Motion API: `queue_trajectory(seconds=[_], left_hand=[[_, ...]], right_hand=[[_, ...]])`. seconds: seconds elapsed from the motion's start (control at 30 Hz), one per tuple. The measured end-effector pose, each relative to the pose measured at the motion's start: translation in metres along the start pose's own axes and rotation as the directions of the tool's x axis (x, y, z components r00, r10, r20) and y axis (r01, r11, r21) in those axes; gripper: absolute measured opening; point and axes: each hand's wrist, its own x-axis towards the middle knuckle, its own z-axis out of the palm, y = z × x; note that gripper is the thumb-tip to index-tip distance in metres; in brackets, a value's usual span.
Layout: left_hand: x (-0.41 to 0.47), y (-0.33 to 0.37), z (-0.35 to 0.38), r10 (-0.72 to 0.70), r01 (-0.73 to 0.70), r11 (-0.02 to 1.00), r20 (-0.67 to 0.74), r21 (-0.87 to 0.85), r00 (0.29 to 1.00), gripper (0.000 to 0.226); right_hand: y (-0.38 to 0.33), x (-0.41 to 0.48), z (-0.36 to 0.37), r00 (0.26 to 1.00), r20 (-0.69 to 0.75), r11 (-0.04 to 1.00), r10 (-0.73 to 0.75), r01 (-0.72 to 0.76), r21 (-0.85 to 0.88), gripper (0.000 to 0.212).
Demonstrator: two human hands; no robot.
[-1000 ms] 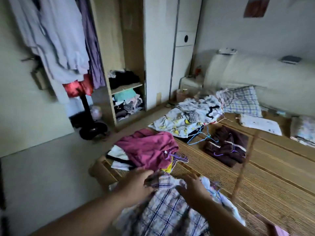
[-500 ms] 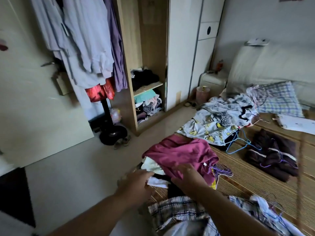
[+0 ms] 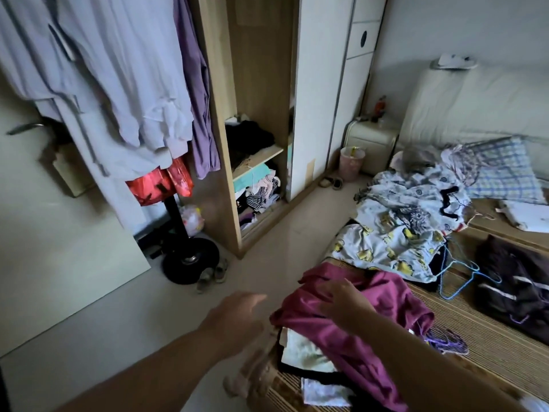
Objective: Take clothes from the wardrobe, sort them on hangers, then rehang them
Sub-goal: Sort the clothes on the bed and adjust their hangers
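A magenta garment (image 3: 350,331) lies on a pile at the near corner of the bed, over white cloth with black trim (image 3: 303,355). My right hand (image 3: 344,301) rests on top of the magenta garment, fingers fairly straight. My left hand (image 3: 234,319) hovers just left of the pile, fingers spread, holding nothing. Purple hangers (image 3: 445,343) stick out at the pile's right. A yellow-patterned white garment (image 3: 389,245) lies farther up the bed, a blue hanger (image 3: 457,278) and a dark brown garment (image 3: 514,286) beside it. The open wardrobe (image 3: 255,138) stands across the floor with folded clothes on its shelves.
Pale shirts and a purple garment (image 3: 118,78) hang on a stand with a round black base (image 3: 190,260) left of the wardrobe. Shoes (image 3: 212,275) lie by the base. A checked pillow (image 3: 502,173), a bedside cabinet (image 3: 371,144) and a pink bin (image 3: 352,163) are at the right.
The view has swung up and left, away from the plaid shirt, which is out of sight. My right hand moved onto the magenta garment; my left hand came off the pile and opened.
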Motion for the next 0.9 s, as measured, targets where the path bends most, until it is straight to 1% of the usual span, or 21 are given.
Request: queue_trajectory(seconds=[0.03, 0.07, 0.1, 0.17, 0.23, 0.33, 0.4, 0.47, 0.57, 0.63, 0.7, 0.83, 0.9], left_hand=[[0.014, -0.011, -0.011, 0.031, -0.031, 0.999, 0.003, 0.014, 1.0, 0.066], [0.027, -0.021, -0.02, 0.062, -0.062, 0.998, -0.003, 0.027, 0.998, 0.061], [0.043, -0.035, -0.031, 0.098, -0.098, 0.994, -0.004, 0.046, 0.995, 0.058], [0.074, -0.061, -0.051, 0.161, -0.162, 0.984, 0.014, 0.075, 0.987, 0.056], [0.101, -0.084, -0.071, 0.226, -0.23, 0.968, 0.05, 0.099, 0.973, 0.055], [0.138, -0.111, -0.1, 0.275, -0.296, 0.944, 0.148, 0.146, 0.95, 0.053], [0.16, -0.117, -0.109, 0.304, -0.338, 0.925, 0.197, 0.172, 0.932, 0.052], [0.181, -0.11, -0.107, 0.346, -0.392, 0.903, 0.242, 0.177, 0.907, 0.051], [0.205, -0.091, -0.082, 0.397, -0.47, 0.867, 0.336, 0.168, 0.854, 0.05], [0.215, -0.072, -0.061, 0.446, -0.531, 0.838, 0.401, 0.126, 0.8, 0.05], [0.228, -0.051, -0.042, 0.484, -0.581, 0.808, 0.454, 0.096, 0.748, 0.05], [0.254, -0.004, -0.02, 0.529, -0.644, 0.763, 0.518, 0.056, 0.672, 0.05], [0.268, 0.017, -0.013, 0.561, -0.677, 0.735, 0.521, 0.044, 0.643, 0.05]], right_hand=[[-0.007, 0.014, 0.002, 0.999, -0.045, 1.0, 0.025, -0.024, 0.012, 0.01], [-0.015, 0.025, 0.004, 0.995, -0.081, 0.998, 0.05, -0.047, 0.032, 0.006], [-0.022, 0.039, 0.012, 0.992, -0.104, 0.996, 0.077, -0.071, 0.061, 0.012], [-0.035, 0.064, 0.03, 0.984, -0.134, 0.989, 0.121, -0.107, 0.101, 0.033], [-0.049, 0.08, 0.046, 0.969, -0.154, 0.974, 0.195, -0.172, 0.147, 0.045], [-0.074, 0.09, 0.068, 0.927, -0.159, 0.926, 0.34, -0.3, 0.231, 0.053], [-0.084, 0.085, 0.076, 0.889, -0.172, 0.884, 0.424, -0.365, 0.293, 0.054], [-0.086, 0.074, 0.08, 0.842, -0.205, 0.842, 0.5, -0.416, 0.344, 0.052], [-0.072, 0.052, 0.077, 0.763, -0.239, 0.777, 0.6, -0.485, 0.401, 0.047], [-0.06, 0.039, 0.076, 0.69, -0.252, 0.717, 0.679, -0.549, 0.429, 0.045], [-0.049, 0.031, 0.076, 0.622, -0.247, 0.654, 0.743, -0.596, 0.466, 0.04], [-0.027, 0.017, 0.065, 0.54, -0.184, 0.549, 0.821, -0.658, 0.516, 0.041], [-0.012, 0.013, 0.055, 0.508, -0.175, 0.515, 0.843, -0.671, 0.533, 0.043]])
